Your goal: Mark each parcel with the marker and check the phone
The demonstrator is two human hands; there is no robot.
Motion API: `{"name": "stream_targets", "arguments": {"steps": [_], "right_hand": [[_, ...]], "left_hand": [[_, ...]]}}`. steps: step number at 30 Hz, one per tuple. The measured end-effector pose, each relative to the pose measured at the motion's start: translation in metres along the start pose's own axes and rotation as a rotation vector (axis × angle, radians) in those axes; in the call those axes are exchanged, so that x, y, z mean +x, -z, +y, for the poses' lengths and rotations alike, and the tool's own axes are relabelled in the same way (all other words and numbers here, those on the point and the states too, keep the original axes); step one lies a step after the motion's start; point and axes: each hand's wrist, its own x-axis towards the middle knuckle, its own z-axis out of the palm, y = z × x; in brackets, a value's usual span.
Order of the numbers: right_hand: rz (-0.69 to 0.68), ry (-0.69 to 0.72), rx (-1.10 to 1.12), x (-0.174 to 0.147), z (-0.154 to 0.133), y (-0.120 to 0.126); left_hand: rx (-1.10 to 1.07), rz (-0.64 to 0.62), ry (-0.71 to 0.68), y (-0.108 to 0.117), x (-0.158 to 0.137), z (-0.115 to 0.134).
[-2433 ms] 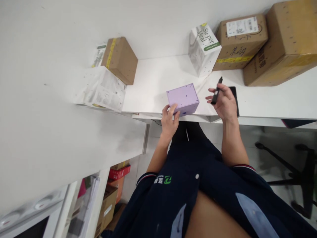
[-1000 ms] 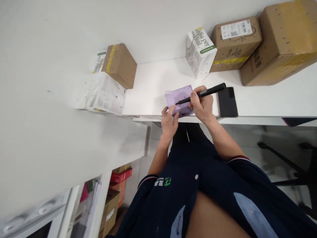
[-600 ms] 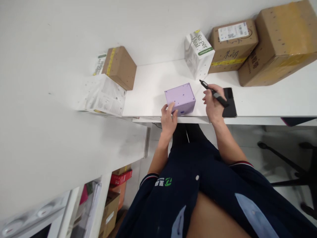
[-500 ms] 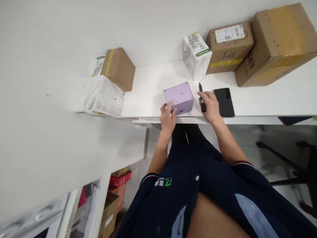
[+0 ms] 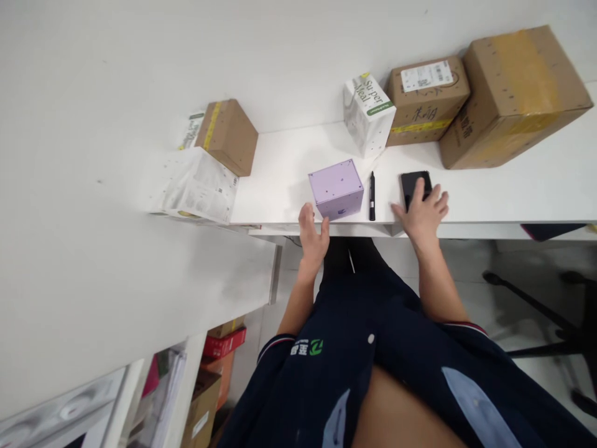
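Lilac box [image 5: 336, 195] stands on the counter [image 5: 513, 186] near its front edge; the black pen [image 5: 372, 195] lies just beside it, set down. Your left hand [image 5: 312, 236] hovers open, holding nothing; your right hand [image 5: 422, 211] rests flat on the phone [image 5: 410, 184], not yet gripping it.

You're seeing bright, even overhead light, soft shadows, strong wide-angle bending at the edges, slight blur throughout.
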Motion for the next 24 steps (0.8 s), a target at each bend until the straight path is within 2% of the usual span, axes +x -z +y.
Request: {"name": "stream_targets", "arguments": {"steps": [2,4,6,9,11,15,17,19,21,24], "right_hand": [[-0.065,-0.097,-0.008,0.000,0.014,0.006],[-0.130,-0.106,-0.002,0.004,0.021,0.009],[-0.151,-0.105,0.010,0.009,0.022,0.012],[-0.143,-0.175,0.088,0.017,0.024,0.016],[-0.155,-0.238,0.301,0.018,0.029,0.020],[-0.345,-0.317,1.074,0.001,0.031,0.033],[-0.389,-0.247,1.343,-0.019,0.020,0.040],[-0.334,-0.110,1.441,-0.045,0.000,0.044],[-0.329,0.034,1.429,-0.069,-0.023,0.045],[-0.260,0.150,1.302,-0.097,-0.053,0.040]], "left_hand": [[-0.037,0.085,-0.001,0.001,-0.012,-0.001],[-0.055,0.134,0.005,0.001,-0.023,0.001],[-0.045,0.123,0.006,0.001,-0.033,0.005],[-0.033,0.032,-0.012,-0.002,-0.043,0.014],[-0.087,-0.052,-0.016,-0.005,-0.048,0.023],[-0.319,-0.193,0.090,-0.007,-0.048,0.051],[-0.494,-0.260,0.187,-0.006,-0.045,0.069],[-0.685,-0.326,0.267,-0.004,-0.041,0.084],[-0.835,-0.349,0.325,-0.003,-0.039,0.097],[-0.938,-0.257,0.451,0.001,-0.040,0.106]]}}
